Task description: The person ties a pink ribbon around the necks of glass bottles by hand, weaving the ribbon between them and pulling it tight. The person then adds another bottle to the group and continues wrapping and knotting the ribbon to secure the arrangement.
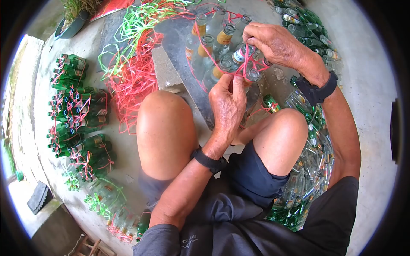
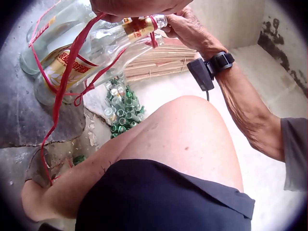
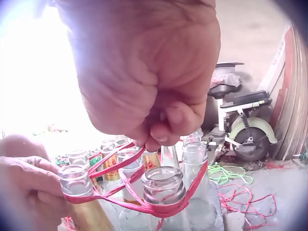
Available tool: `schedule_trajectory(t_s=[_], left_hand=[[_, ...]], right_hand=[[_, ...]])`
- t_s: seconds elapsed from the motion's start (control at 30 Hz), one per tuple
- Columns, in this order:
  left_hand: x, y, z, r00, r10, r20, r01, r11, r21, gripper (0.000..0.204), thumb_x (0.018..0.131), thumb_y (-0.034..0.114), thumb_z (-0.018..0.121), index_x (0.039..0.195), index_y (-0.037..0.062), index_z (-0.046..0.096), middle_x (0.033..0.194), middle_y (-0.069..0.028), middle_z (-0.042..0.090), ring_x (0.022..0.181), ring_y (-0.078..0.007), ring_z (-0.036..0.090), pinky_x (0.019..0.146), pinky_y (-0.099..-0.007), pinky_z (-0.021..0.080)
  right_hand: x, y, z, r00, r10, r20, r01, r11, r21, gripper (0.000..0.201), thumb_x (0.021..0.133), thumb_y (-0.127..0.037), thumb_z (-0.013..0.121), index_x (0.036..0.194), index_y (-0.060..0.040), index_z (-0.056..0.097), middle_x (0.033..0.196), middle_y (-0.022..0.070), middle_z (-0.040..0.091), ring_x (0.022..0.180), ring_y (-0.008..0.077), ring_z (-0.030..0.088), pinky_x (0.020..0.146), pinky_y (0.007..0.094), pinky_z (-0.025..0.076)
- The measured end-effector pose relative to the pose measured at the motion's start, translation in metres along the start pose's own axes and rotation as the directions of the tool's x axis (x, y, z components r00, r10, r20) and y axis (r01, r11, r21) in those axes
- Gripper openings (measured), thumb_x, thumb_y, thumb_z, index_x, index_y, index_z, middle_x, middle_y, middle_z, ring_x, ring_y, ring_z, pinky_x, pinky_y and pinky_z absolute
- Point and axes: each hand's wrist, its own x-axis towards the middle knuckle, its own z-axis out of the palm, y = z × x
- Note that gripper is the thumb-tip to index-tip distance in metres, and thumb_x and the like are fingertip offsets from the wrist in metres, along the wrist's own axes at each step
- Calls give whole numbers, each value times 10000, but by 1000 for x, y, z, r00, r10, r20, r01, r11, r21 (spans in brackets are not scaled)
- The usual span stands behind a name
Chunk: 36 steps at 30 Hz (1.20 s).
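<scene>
Clear glass bottles point(image 1: 224, 36) with yellow labels stand grouped on a dark slab, red plastic strap point(image 1: 246, 59) looped round their necks. My right hand point(image 1: 277, 44) pinches a length of the strap and holds it taut above the near bottles; in the right wrist view the fingers are curled on the strap point(image 3: 118, 159). Beside the nearest bottle neck, my left hand point(image 1: 228, 100) pinches the strap between thumb and fingers. In the left wrist view a loose strap end point(image 2: 60, 103) hangs from that hand down past a labelled bottle point(image 2: 67, 67).
Tangled red strap point(image 1: 132, 85) and green strap point(image 1: 141, 21) lie left of the dark slab point(image 1: 171, 32), near a concrete block point(image 1: 164, 68). Tied bundles of green bottles point(image 1: 79, 109) stand at the left. Loose bottles point(image 1: 307, 175) are heaped at the right. An electric scooter point(image 3: 248, 125) is parked behind.
</scene>
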Motion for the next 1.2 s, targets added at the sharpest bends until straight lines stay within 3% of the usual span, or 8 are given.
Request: schedule_trajectory(t_s=[0.17, 0.33, 0.43, 0.57, 0.67, 0.73, 0.83, 1.2], left_hand=[[2, -9, 4, 1000, 17, -23, -17, 1000, -7, 240, 1058, 156, 594, 1007, -34, 730, 749, -95, 733, 659, -85, 593, 613, -315, 498], [1, -8, 6, 998, 53, -46, -55, 998, -37, 239, 1062, 163, 596, 1025, -29, 735, 774, -102, 750, 701, -86, 630, 645, -312, 521], [1, -6, 4, 999, 22, -27, -22, 999, -25, 236, 1061, 159, 596, 1022, -25, 737, 786, -107, 756, 710, -85, 637, 651, -311, 524], [1, -6, 2, 999, 27, -29, -28, 999, -27, 237, 1062, 160, 597, 1017, -26, 737, 799, -108, 763, 703, -77, 632, 641, -306, 520], [0, -6, 2, 999, 30, -25, -31, 999, -32, 237, 1062, 158, 596, 1014, -26, 738, 789, -99, 758, 688, -67, 612, 618, -297, 503], [-2, -5, 1, 999, 35, -26, -36, 998, -46, 237, 1062, 156, 595, 1013, -25, 739, 776, -90, 751, 675, -61, 595, 603, -293, 490], [-3, -6, -2, 1000, 14, -8, -14, 1000, -26, 241, 1062, 151, 592, 992, -23, 744, 743, -65, 728, 653, -53, 554, 576, -287, 461], [-2, -4, -5, 1000, 23, -8, -24, 999, -37, 254, 1064, 129, 603, 965, -49, 755, 697, 4, 653, 635, -39, 499, 547, -263, 423]], right_hand=[[9, 3, 2, 1000, 12, 22, -13, 999, 33, 166, 970, -163, 598, 970, 1, 572, 898, 214, 656, 919, 465, 623, 791, 538, 487], [18, 20, 6, 974, 37, 225, -90, 969, 229, 143, 980, -119, 601, 965, 23, 599, 845, 159, 635, 818, 301, 615, 785, 418, 493], [18, 23, 9, 980, 9, 199, -57, 970, 235, 129, 978, -104, 604, 966, 23, 622, 830, 139, 645, 793, 245, 591, 778, 389, 491], [19, 27, 9, 956, 61, 286, -125, 970, 208, 115, 970, -96, 612, 975, 17, 635, 825, 142, 646, 819, 247, 596, 794, 395, 486], [19, 32, 11, 976, -84, 202, 30, 966, 257, 108, 982, -87, 595, 990, 6, 650, 790, 106, 641, 700, 203, 601, 678, 361, 503], [22, 12, -3, 886, 194, 420, -338, 892, 301, 121, 1002, -81, 567, 997, -8, 664, 752, 51, 622, 524, 138, 553, 513, 313, 469], [18, 16, 5, 881, 227, 416, -402, 823, 401, 140, 1010, -80, 544, 998, -14, 667, 694, 8, 581, 400, 85, 467, 402, 279, 398], [23, 13, 0, 797, 351, 492, -565, 721, 401, 163, 943, -106, 592, 986, -18, 722, 601, -19, 570, 405, 49, 468, 382, 253, 332]])
